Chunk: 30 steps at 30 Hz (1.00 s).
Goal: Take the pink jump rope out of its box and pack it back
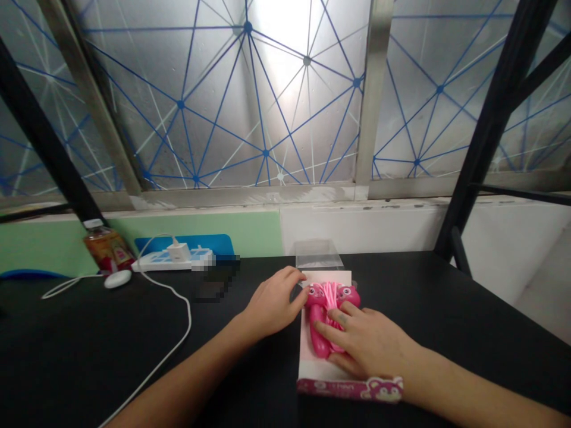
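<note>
A pink jump rope (331, 297) with two bear-headed handles lies in an open, shallow box (307, 371). Its cord is bundled between the handles. The box has a pale inside and a dark pink front edge with a bear cutout. My right hand (372, 339) closes over the jump rope from the right, its fingers across the cord and left handle; the palm hides much of the right handle. At the box's upper left corner, my left hand (276, 303) grips the edge, with the thumb tip beside the left bear head.
A clear plastic piece (317, 254) stands behind the box against the wall. Left on the black desk (250, 386) are a drink bottle (108, 246), a power strip (156, 260) with a charger (179, 252), a white mouse (118, 279) and a trailing white cable (189, 321).
</note>
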### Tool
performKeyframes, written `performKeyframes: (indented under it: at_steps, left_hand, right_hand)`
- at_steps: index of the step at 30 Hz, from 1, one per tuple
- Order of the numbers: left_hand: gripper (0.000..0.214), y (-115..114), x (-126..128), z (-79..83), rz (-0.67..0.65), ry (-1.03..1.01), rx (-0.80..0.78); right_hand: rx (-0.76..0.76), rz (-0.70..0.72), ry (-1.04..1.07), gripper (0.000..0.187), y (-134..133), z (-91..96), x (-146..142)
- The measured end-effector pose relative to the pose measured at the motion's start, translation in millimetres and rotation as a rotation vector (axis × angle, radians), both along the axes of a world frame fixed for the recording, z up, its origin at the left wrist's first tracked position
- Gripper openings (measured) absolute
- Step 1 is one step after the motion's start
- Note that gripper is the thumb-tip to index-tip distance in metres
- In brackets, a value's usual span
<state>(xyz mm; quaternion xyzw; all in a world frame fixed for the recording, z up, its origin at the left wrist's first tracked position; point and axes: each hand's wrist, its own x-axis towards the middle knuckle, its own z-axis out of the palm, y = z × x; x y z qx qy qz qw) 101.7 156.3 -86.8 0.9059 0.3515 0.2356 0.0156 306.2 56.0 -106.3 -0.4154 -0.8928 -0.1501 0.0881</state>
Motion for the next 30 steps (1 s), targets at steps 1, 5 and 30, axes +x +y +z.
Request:
performKeyframes:
  at_steps: [1,5,30]
  left_hand:
    - [0.028,5,0,-0.9,0.008,-0.022,0.032]
    - [0.045,27,-6,-2.2,-0.007,-0.030,0.010]
    - [0.037,25,-9,20.5,-0.118,-0.059,-0.175]
  right_hand:
    - [-0.003,0.022,-0.005,0.043,0,1.0,0]
    - [-0.032,0.086,-0.003,0.052,-8,5.9,-4]
    - [-0.103,0.157,-0.025,0.049,-24,21.0,-11]
